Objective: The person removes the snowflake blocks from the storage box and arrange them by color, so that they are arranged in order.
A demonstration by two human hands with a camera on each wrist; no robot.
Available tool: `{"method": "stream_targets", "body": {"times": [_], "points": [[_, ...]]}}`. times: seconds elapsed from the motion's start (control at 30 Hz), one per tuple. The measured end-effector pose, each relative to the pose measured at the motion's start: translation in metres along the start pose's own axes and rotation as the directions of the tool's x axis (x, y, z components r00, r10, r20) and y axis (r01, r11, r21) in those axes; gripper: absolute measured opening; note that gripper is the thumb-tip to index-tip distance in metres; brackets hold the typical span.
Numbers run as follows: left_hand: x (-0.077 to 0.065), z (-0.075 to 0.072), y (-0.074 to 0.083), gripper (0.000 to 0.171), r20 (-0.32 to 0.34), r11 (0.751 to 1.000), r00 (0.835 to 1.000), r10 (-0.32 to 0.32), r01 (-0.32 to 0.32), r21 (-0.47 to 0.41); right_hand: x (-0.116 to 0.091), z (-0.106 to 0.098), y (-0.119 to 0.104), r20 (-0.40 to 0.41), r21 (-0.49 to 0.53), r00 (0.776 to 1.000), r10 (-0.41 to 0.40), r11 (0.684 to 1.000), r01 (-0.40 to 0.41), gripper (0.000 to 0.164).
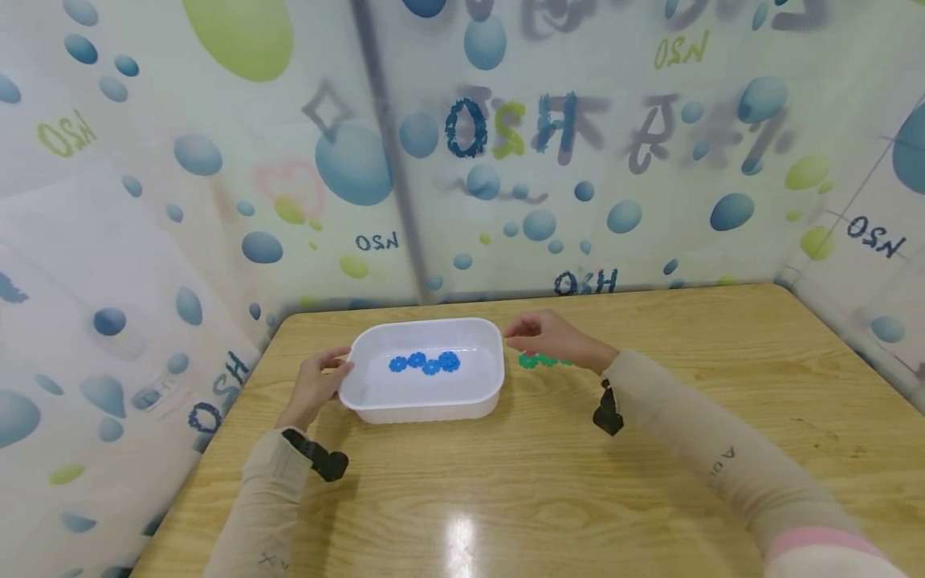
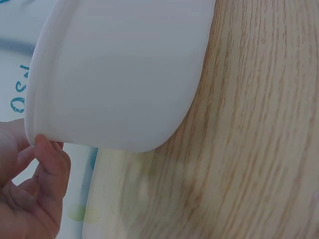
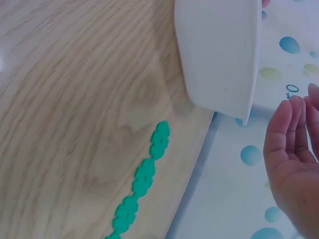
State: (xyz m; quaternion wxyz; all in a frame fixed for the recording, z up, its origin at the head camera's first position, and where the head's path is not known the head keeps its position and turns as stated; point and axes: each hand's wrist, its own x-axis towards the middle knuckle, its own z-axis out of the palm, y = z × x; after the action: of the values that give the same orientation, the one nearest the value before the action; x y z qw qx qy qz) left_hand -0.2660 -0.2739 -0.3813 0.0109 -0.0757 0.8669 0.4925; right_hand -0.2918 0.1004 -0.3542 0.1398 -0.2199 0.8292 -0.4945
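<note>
A white plastic basin (image 1: 419, 412) rests on the wooden table, with several blue snowflake-shaped discs (image 1: 431, 367) in a row on its floor. At the basin's left end, my left hand (image 1: 311, 387) pinches the rim between thumb and fingers; the left wrist view shows the fingertips (image 2: 44, 144) at the rim's corner. My right hand (image 1: 555, 337) hovers just off the basin's right end, fingers loosely bent, nothing visible between them. Below it lies a row of green snowflake discs (image 3: 144, 177), partly hidden by the hand in the head view. A small red spot (image 1: 531, 353) shows beneath the right fingers.
The wooden table (image 1: 462, 474) reaches back to a printed curtain (image 1: 506, 225) with blue and green drops, which also hangs along the left side. Black wrist cameras are strapped on both sleeves.
</note>
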Motion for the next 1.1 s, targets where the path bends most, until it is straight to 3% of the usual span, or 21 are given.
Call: {"method": "stream_targets", "body": {"times": [0.47, 0.8, 1.1], "points": [[0.001, 0.0, -0.002, 0.042, 0.002, 1.0, 1.0, 0.001, -0.001, -0.003, 0.035, 0.034, -0.017, 0.048, -0.042, 0.999, -0.017, 0.999, 0.019, 0.021], [0.002, 0.0, -0.004, 0.042, 0.006, 1.0, 1.0, 0.015, -0.015, 0.009, 0.059, 0.052, -0.024, -0.001, -0.064, 0.998, 0.068, 0.996, -0.068, 0.016], [0.001, -0.001, -0.002, 0.042, 0.005, 1.0, 1.0, 0.028, -0.028, 0.007, 0.075, 0.059, -0.026, -0.022, -0.079, 0.996, 0.088, 0.993, -0.09, 0.019]]}}
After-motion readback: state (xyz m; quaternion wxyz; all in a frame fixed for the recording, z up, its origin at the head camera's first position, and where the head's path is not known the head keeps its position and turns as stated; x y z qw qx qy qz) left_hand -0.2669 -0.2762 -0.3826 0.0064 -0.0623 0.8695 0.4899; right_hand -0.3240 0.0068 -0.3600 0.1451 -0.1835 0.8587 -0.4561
